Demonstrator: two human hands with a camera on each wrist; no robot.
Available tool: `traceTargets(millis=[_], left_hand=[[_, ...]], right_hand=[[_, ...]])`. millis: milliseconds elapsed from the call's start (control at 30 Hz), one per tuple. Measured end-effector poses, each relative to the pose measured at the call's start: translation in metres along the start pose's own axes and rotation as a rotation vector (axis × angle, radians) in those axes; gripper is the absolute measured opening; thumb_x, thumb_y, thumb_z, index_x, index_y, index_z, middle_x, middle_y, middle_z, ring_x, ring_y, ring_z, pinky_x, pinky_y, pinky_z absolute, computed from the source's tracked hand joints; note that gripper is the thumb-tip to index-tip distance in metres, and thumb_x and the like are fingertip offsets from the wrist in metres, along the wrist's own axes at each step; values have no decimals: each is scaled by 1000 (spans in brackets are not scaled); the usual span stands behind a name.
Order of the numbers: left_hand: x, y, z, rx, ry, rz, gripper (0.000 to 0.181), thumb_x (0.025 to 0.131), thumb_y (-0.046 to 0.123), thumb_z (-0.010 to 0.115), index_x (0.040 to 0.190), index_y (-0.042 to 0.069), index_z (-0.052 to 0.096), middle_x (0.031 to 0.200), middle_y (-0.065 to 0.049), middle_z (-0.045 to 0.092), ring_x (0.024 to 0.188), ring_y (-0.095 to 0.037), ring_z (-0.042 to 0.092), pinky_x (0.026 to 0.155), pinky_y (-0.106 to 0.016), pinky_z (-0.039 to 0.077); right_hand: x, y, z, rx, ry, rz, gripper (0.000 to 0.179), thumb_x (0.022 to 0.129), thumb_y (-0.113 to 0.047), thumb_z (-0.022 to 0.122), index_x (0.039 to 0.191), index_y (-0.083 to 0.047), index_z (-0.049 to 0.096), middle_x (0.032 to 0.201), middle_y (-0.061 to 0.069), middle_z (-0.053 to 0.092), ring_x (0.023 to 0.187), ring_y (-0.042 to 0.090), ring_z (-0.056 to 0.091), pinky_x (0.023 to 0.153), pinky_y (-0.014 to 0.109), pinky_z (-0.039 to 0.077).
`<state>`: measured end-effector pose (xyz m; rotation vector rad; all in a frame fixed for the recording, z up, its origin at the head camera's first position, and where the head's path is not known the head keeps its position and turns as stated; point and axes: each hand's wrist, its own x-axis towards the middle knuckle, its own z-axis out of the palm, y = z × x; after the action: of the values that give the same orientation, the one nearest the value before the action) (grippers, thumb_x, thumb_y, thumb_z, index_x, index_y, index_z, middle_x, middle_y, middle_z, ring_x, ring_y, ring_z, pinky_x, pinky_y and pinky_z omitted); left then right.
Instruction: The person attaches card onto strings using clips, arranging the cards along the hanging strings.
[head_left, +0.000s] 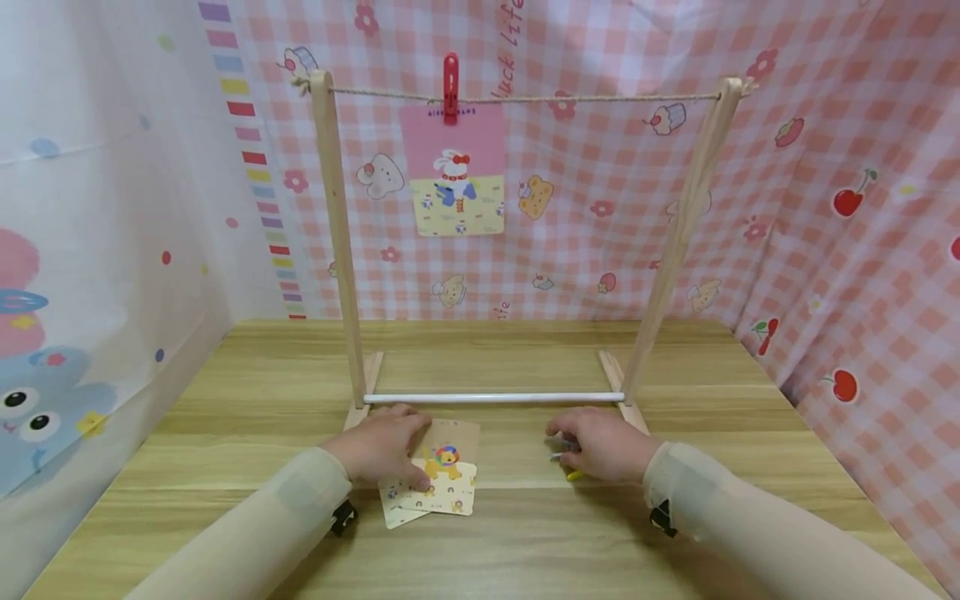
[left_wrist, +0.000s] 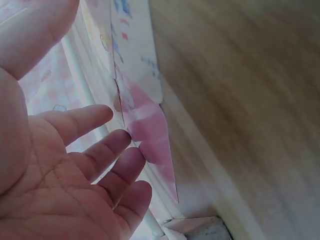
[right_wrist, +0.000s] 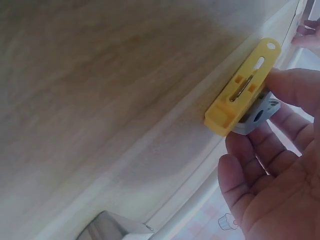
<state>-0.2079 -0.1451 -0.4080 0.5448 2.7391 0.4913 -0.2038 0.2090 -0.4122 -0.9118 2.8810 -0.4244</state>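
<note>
My left hand [head_left: 386,446] lies over two overlapping picture cards [head_left: 457,475], its thumb across the top card and its fingers loosely bent at their left side. The top card shows a lion. In the left wrist view, fingertips [left_wrist: 137,157] meet the pink part of the lower card [left_wrist: 155,135]. My right hand [head_left: 603,446] is low over the table at the right, thumb and fingers about a grey clip [right_wrist: 257,117]. Against that clip lies a yellow clip [right_wrist: 240,90], just below the thumb in the head view.
A wooden frame [head_left: 341,242] with a white crossbar [head_left: 495,398] stands behind the hands. Along its top runs a string [head_left: 600,99], where a red clip [head_left: 451,87] holds a rabbit card [head_left: 457,204]. Patterned cloths [head_left: 585,275] hang around the wooden table [head_left: 517,542].
</note>
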Motion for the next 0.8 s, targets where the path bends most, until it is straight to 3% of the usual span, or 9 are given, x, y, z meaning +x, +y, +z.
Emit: traceTargets(millis=[233, 500, 800], left_hand=[[2, 0, 2, 18, 12, 12, 89, 83, 48, 87, 155, 12, 51, 165, -12, 43, 152, -41, 38, 123, -62, 33], [6, -1, 3, 29, 35, 6, 91, 79, 43, 92, 154, 12, 52, 165, -13, 44, 151, -40, 39, 123, -60, 35], [8, 1, 1, -10, 41, -4, 96, 73, 40, 96, 154, 13, 52, 160, -10, 49, 150, -37, 42, 123, -59, 36]], right_hand=[[0, -2, -1, 46, 8, 8, 26, 94, -18, 79, 117, -11, 71, 92, -8, 65, 83, 5, 57, 74, 29, 53], [0, -5, -6, 109, 53, 56, 26, 96, -12, 73, 121, -7, 68, 98, -6, 68, 87, 7, 60, 80, 33, 56], [-1, -4, -9, 128, 101, 47, 38, 96, -9, 71, 133, -3, 67, 112, 5, 76, 96, 11, 65, 88, 40, 58]])
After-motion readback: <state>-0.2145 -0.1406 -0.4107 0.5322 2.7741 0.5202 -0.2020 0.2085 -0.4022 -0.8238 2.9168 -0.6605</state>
